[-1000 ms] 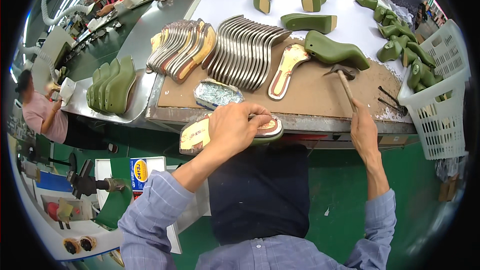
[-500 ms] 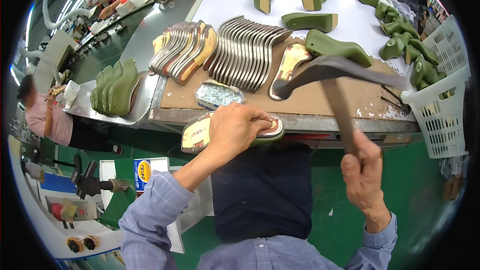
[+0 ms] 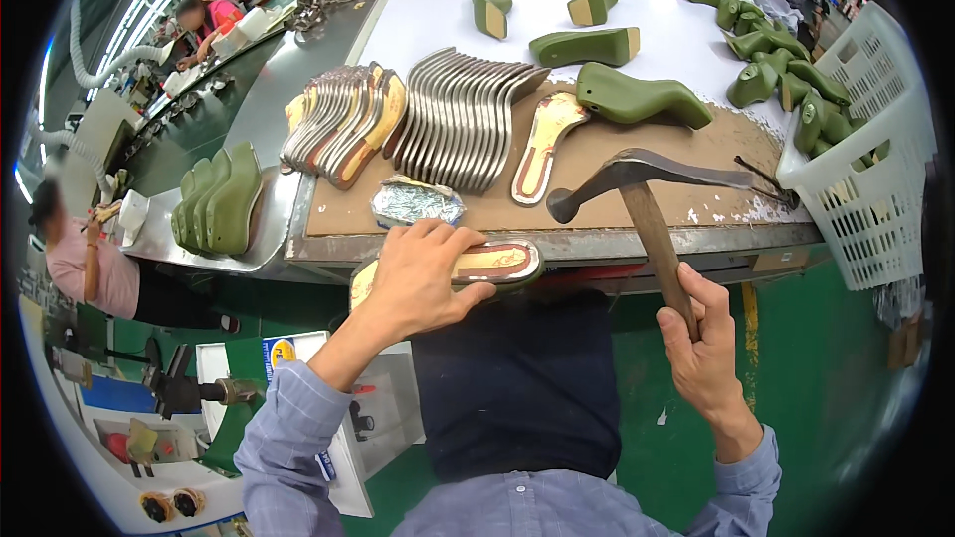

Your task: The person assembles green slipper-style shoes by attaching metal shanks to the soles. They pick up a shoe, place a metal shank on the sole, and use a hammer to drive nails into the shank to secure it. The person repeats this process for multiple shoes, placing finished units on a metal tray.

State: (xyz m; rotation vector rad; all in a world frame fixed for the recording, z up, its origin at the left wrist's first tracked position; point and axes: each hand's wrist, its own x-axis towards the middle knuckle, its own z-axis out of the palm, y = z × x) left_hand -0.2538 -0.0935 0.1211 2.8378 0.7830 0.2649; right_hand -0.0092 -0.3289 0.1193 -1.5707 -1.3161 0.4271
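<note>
My left hand point(image 3: 420, 278) is wrapped over a cream and brown insole point(image 3: 499, 262) at the table's front edge, thumb on the near side. Beneath the insole a strip of green shoe last shows; the hand covers much of both. In my right hand point(image 3: 702, 340) is a shoemaker's hammer point(image 3: 657, 244), gripped low on its wooden handle, its dark curved head raised apart from the insole. Just behind my left hand lies an open packet of small metal nails point(image 3: 418, 202). A loose insole point(image 3: 546, 146) rests on the brown board.
Stacked insoles point(image 3: 350, 121) and a row of curved metal-edged pieces point(image 3: 460, 119) stand behind the packet. Green shoe lasts point(image 3: 642, 99) lie across the table, several heaped by a white basket point(image 3: 863, 169) at right. More lasts point(image 3: 221, 201) stand on a metal tray at left. Other people work beyond.
My left fingers have gone from a pinch near the insole's right end to spread over its middle. The hammer has come down slightly and left, less blurred. The view has shifted a little.
</note>
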